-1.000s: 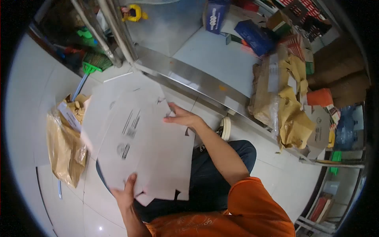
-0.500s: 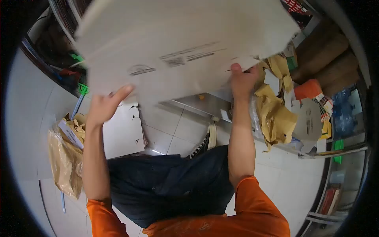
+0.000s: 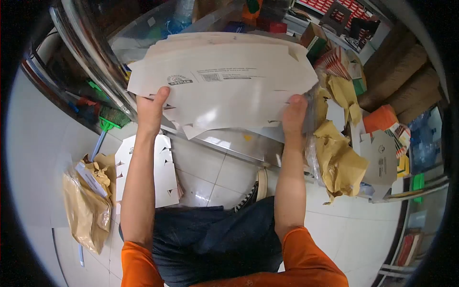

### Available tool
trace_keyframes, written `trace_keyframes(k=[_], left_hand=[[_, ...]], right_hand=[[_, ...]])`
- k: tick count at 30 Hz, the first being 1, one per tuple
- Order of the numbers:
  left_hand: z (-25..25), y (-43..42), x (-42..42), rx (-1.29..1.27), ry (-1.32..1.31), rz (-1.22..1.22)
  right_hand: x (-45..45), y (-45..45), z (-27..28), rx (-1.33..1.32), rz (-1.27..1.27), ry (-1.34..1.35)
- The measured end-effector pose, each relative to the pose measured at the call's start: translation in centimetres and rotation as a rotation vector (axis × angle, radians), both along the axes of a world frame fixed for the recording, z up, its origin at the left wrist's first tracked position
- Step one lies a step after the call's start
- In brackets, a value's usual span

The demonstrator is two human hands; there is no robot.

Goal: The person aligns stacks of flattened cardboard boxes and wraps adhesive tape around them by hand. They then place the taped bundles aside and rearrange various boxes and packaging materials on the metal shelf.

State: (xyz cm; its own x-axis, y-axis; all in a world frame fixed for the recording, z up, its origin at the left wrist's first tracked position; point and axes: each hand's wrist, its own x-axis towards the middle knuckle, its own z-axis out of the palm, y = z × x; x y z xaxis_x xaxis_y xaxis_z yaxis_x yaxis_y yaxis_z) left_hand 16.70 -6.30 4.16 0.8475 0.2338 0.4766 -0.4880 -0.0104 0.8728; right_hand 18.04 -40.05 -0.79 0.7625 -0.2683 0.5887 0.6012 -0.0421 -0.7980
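A stack of white die-cut cardboard sheets point(image 3: 224, 91) with printed text and a square code is held up in front of me, over the metal edge of the low shelf. My left hand point(image 3: 153, 107) grips its left side, thumb on the top sheet. At the right side my right hand point(image 3: 293, 115) holds it, thumb also on top and the other fingers mostly hidden beneath. Below, near my left forearm, another pile of notched white sheets point(image 3: 162, 177) lies on the tiled floor.
Torn brown paper packaging point(image 3: 337, 158) lies on the shelf at right, beside a grey cardboard piece point(image 3: 381, 160). A plastic-wrapped brown paper bag point(image 3: 86, 210) stands at left near a green broom point(image 3: 107, 125). Metal posts point(image 3: 88, 48) rise at upper left.
The held sheets went from above my lap at left up and forward to the shelf, turning so the print runs sideways. The floor pile came into view. Both hands kept hold.
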Motion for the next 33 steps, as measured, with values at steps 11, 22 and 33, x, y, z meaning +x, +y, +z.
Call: trace_keyframes(k=[11, 22, 33], left_hand=[[-2.6, -1.2, 1.9, 0.143, 0.210, 0.322], [-12.1, 1.7, 3.7, 0.243, 0.084, 0.249], [-14.4, 2.7, 4.0, 0.290, 0.140, 0.226]], right_hand=[[0.3, 4.7, -4.0, 0.127, -0.205, 0.157], [1.0, 4.5, -3.3, 0.072, -0.116, -0.056], [0.6, 3.6, -5.0, -0.001, -0.154, 0.058]])
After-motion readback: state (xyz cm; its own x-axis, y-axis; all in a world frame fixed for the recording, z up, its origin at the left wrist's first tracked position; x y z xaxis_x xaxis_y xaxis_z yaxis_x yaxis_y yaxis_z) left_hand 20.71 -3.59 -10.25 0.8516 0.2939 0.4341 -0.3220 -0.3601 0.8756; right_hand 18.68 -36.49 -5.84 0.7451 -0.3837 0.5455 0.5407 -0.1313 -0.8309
